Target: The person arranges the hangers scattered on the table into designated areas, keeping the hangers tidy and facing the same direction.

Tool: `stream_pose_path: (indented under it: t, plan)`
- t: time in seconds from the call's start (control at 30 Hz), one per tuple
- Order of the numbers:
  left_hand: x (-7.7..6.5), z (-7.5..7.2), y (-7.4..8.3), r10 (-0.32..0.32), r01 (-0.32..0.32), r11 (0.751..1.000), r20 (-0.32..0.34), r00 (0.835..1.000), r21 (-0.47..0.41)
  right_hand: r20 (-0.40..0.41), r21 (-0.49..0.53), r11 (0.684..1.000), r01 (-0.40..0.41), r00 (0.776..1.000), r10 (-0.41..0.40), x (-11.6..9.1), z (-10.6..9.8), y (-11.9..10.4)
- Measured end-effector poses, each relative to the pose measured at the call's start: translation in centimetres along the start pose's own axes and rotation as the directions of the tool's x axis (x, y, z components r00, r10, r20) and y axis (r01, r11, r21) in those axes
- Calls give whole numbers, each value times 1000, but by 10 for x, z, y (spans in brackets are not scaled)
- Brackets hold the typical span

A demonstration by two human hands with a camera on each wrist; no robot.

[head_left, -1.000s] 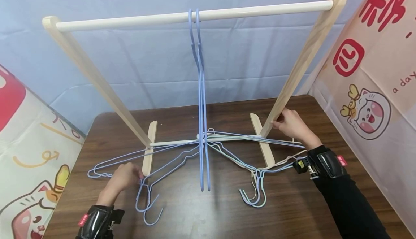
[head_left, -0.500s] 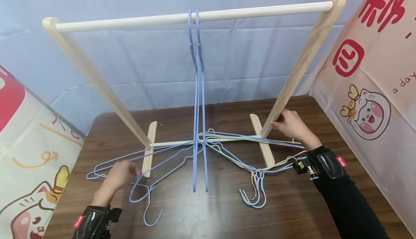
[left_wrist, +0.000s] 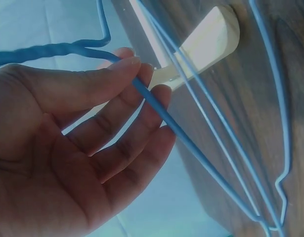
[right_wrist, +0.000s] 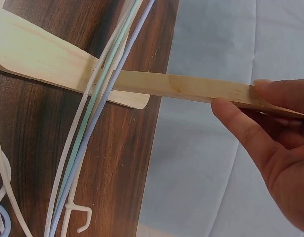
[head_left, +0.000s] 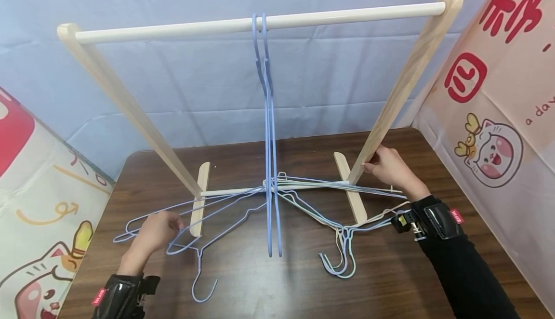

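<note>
Two hands pinch: left (head_left: 156, 233), hanger (left_wrist: 191, 146); right (head_left: 389, 166), post (head_left: 403, 90).

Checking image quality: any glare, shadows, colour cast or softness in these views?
Head: glare on the near tabletop, faint shadows on the backdrop; left wrist: bluish cast, left hand dim, tabletop grain soft; right wrist: fairly even light, no strong glare on the rack upright.

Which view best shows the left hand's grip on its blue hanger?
Left wrist: it shows, close up, the left hand pinching the blue hanger beside its twisted neck. The head view shows the hand smaller, its fingertips mostly hidden; the right wrist view shows neither.
</note>
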State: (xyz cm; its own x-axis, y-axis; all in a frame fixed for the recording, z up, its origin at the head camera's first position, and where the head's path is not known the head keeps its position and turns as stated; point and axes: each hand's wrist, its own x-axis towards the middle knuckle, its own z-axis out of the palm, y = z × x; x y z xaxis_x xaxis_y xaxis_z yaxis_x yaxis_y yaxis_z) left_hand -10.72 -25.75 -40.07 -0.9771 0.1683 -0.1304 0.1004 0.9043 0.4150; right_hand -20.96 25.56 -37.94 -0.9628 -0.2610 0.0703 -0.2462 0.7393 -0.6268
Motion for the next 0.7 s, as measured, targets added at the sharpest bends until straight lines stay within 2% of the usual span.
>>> stream_pose_path:
  t: [0.13, 0.37, 0.6, 0.7]
  plan:
    - [0, -4, 1, 11, -11, 1000, -1, 1000, 6, 0, 3, 1000, 0, 1000, 0, 0, 0, 1]
    - [-1, -6, 2, -20, 20, 1000, 18, 1000, 4, -4, -3, 1000, 8, 1000, -8, 0, 0, 1]
    - [1, -10, 5, -9, 8, 1000, 12, 1000, 19, -3, -7, 1000, 5, 1000, -5, 1, 0, 1]
    - [2, -14, 8, -25, 25, 999, 22, 999, 20, -2, -6, 1000, 2, 1000, -2, 0, 0, 1]
